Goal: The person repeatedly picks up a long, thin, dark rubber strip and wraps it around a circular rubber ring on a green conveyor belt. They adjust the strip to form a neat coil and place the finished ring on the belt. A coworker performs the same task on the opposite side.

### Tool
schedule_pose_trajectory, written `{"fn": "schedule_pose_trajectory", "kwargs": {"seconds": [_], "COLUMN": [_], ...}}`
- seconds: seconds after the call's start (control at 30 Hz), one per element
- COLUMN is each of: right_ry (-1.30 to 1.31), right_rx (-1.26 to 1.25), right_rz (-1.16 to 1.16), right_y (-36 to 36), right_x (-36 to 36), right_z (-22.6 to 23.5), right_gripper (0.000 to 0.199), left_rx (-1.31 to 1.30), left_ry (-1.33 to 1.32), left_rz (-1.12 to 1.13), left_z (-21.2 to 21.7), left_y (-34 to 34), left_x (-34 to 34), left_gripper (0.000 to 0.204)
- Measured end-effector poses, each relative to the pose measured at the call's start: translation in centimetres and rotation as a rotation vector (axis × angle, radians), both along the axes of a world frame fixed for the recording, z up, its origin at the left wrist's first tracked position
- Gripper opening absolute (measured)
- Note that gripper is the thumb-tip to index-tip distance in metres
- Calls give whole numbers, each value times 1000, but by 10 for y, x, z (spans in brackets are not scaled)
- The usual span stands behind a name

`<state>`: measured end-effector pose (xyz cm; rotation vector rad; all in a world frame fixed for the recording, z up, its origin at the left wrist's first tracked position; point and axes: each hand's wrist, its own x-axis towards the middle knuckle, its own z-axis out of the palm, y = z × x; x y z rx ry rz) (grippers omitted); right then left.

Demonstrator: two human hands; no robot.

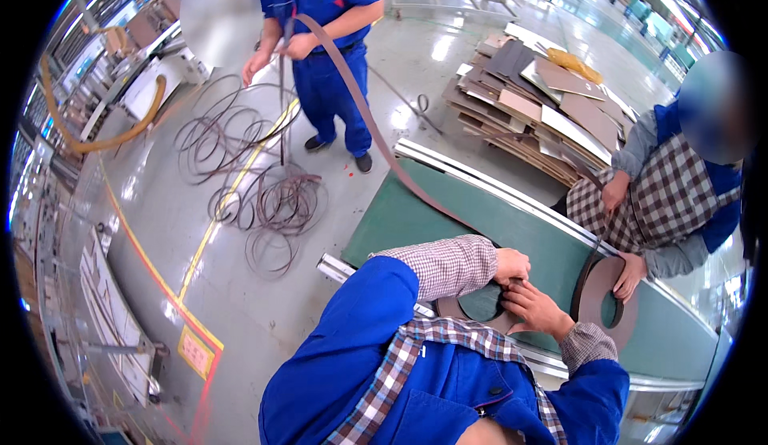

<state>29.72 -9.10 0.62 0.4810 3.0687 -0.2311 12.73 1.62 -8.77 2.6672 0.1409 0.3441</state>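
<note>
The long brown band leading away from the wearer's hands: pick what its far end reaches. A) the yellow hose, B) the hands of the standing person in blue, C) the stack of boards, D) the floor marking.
B: the long brown band arcs from the green table up to the standing person's hand.

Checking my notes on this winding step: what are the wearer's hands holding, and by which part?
Both the left hand and right hand grip the rim of a brown strip coil lying flat on the green table.

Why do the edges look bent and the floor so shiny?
Head view: the fisheye lens bows the long green table and leaves black corners; overhead lights glare white off the glossy grey floor; both hands, left hand and right hand, stay sharp.
</note>
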Motion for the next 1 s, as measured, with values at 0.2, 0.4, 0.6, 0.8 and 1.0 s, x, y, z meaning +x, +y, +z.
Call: {"fn": "schedule_pose_trajectory", "kwargs": {"seconds": [0.2, 0.4, 0.6, 0.8, 1.0], "right_ry": [124, 242, 239, 179, 247], "right_rx": [30, 155, -126, -56, 72], "right_rz": [-79, -757, -346, -19, -359], "right_y": [-27, -61, -18, 23, -14], "right_x": [-25, -121, -80, -5, -72], "right_z": [-21, -42, -5, -55, -63], "right_gripper": [56, 64, 59, 83, 58], "left_rx": [87, 128, 196, 209, 171], "left_ry": [135, 207, 359, 337, 318], "left_rz": [400, 721, 798, 797, 861], "left_z": [25, 46, 49, 24, 33], "left_y": [-12, -23, -21, -7, 2], "left_x": [-36, -102, -94, -102, -117], "left_gripper": [66, 54, 52, 58, 81]}}
